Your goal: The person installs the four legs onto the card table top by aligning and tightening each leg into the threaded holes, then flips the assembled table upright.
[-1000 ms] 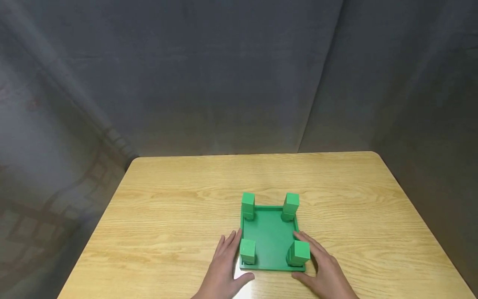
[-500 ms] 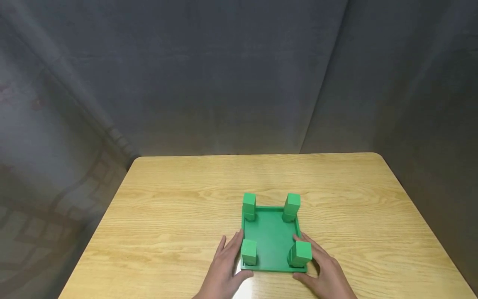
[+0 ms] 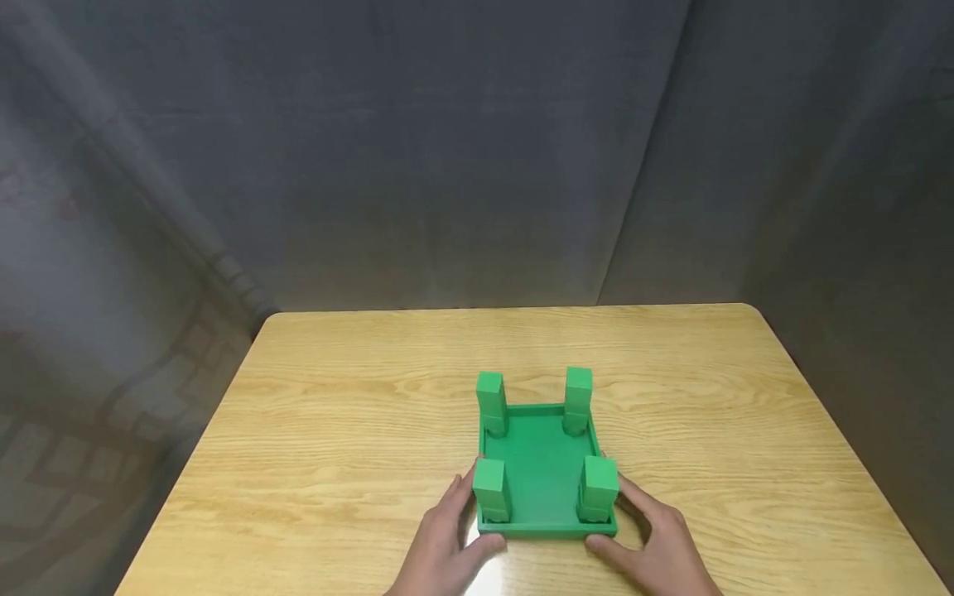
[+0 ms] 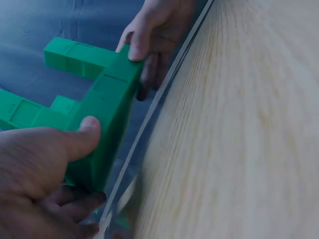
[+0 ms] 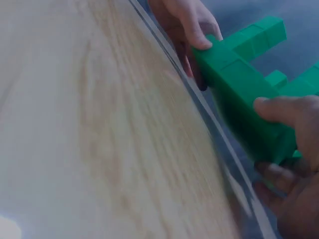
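A green square tray [image 3: 540, 472] with an upright block post at each corner, such as the near left post [image 3: 489, 480], is between my two hands in the head view. My left hand [image 3: 445, 538] grips its near left corner, and my right hand [image 3: 656, 542] grips the near right one. In the left wrist view, the left thumb [image 4: 82, 139] presses on the tray's front wall [image 4: 112, 89], with the fingers curled below. The right thumb [image 5: 279, 109] lies on that same wall in the right wrist view, fingers underneath. Other fingertips are partly hidden behind the tray.
A light wooden table [image 3: 358, 397] spreads out around the tray, its far edge straight and its corners rounded. Dark grey curtains [image 3: 447, 165] hang behind it and on both sides.
The tray has tipped: its front wall shows more and the post tops have shifted away from me. My fingers, earlier along the sides, have moved under it; the thumbs stay at the front.
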Available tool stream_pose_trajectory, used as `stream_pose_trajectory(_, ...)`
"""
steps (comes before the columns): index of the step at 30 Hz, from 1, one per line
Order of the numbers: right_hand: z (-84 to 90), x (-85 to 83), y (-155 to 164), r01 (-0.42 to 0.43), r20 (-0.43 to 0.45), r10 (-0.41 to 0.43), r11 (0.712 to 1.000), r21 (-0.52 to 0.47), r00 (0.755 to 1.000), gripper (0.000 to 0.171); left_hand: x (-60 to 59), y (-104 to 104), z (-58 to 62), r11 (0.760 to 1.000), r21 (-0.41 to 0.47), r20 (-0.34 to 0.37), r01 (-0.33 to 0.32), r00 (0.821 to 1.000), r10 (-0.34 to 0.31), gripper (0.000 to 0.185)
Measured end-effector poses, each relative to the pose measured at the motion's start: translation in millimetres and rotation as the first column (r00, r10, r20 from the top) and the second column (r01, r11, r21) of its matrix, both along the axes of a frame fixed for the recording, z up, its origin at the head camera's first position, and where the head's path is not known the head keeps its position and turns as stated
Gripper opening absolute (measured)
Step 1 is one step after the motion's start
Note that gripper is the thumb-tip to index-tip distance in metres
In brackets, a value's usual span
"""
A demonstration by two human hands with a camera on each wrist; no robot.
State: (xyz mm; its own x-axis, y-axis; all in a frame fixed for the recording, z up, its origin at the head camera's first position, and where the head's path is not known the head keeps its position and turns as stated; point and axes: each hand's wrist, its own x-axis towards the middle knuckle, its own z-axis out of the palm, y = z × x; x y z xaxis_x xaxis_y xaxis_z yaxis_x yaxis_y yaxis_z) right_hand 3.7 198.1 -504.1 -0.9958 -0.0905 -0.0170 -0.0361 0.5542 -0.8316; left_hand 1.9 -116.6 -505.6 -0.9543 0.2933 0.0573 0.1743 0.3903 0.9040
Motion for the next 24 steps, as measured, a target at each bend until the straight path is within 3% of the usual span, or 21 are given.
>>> stream_pose_trajectory(4, 6.9, 2.5, 0.1, 0.016, -0.020, -0.019, 0.994, -0.110, 1.000, 0.094, -2.0, 0.0, 1.7, 0.979, 0.198, 0.023, 0.054, 0.998, -0.060, 0.105)
stream_pose_trajectory(6, 10.5, 4.2, 0.9, 0.016, -0.068, -0.024, 0.994, -0.112, 0.997, 0.094, -1.6, -0.9, 4.6, 0.968, 0.245, 0.035, 0.049, 0.998, -0.059, 0.107)
stream_pose_trajectory(10, 15.1, 7.0, 5.3, -0.013, -0.188, -0.004, 0.996, -0.089, 0.982, 0.102, 1.4, -2.6, 16.7, 0.981, 0.191, 0.057, -0.025, 0.998, 0.015, 0.108)
stream_pose_trajectory(12, 16.2, 7.2, 8.3, -0.043, -0.265, 0.019, 0.996, -0.083, 0.964, 0.106, 3.3, -2.6, 22.9, 0.988, 0.142, 0.036, -0.064, 0.998, 0.060, 0.111)
stream_pose_trajectory(14, 16.1, 6.3, 10.9, -0.071, -0.358, 0.038, 0.994, -0.079, 0.933, 0.108, 3.8, -2.2, 25.8, 0.992, 0.097, -0.069, -0.081, 0.994, 0.087, 0.112)
stream_pose_trajectory(15, 14.8, 4.8, 12.4, -0.091, -0.424, 0.046, 0.992, -0.086, 0.904, 0.103, 3.0, -1.6, 25.8, 0.992, 0.089, -0.144, -0.084, 0.985, 0.097, 0.110)
stream_pose_trajectory(16, 14.5, 3.8, 13.1, -0.101, -0.472, 0.044, 0.990, -0.096, 0.881, 0.091, 2.4, -0.6, 25.3, 0.992, 0.083, -0.217, -0.096, 0.970, 0.112, 0.106)
stream_pose_trajectory(17, 12.9, 2.3, 12.6, -0.107, -0.529, 0.026, 0.986, -0.124, 0.848, 0.080, 1.1, 1.1, 23.7, 0.990, 0.089, -0.308, -0.110, 0.942, 0.133, 0.101)
stream_pose_trajectory(20, 11.3, 0.1, 8.6, -0.109, -0.645, -0.035, 0.977, -0.183, 0.764, 0.056, -3.0, 7.0, 17.5, 0.977, 0.163, -0.525, -0.137, 0.827, 0.203, 0.077)
stream_pose_trajectory(21, 10.7, -1.0, 7.0, -0.106, -0.679, -0.059, 0.974, -0.199, 0.732, 0.058, -4.1, 9.0, 15.9, 0.970, 0.196, -0.561, -0.143, 0.795, 0.231, 0.070)
stream_pose_trajectory(24, 11.8, -1.9, 2.5, -0.067, -0.739, -0.102, 0.979, -0.195, 0.666, 0.053, -8.4, 12.6, 12.2, 0.957, 0.253, -0.661, -0.140, 0.697, 0.277, 0.041)
